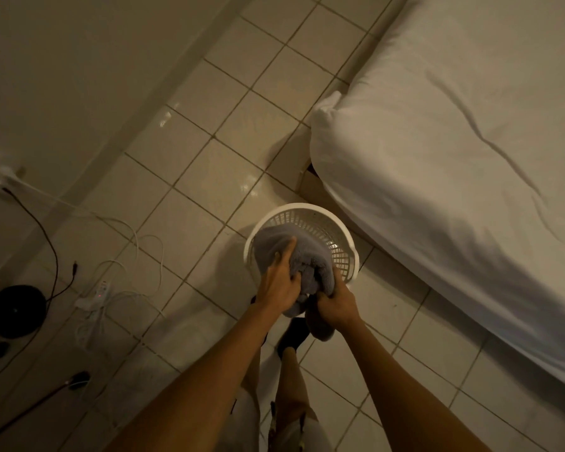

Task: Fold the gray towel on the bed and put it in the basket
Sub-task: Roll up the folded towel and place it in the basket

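both hands, left hand point(279, 285) and right hand point(335, 303), gripped the bundled gray towel point(274, 244) over the basket point(351, 256) at the bed's point(454, 141) seven o'clock, with only the release seemingly left.

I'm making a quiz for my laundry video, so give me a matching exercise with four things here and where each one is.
1 gray towel
2 basket
3 bed
4 power strip

A among cables on the floor
B on the tiles beside the bed
C gripped by both hands
D along the right side

Pairs: 1-C, 2-B, 3-D, 4-A
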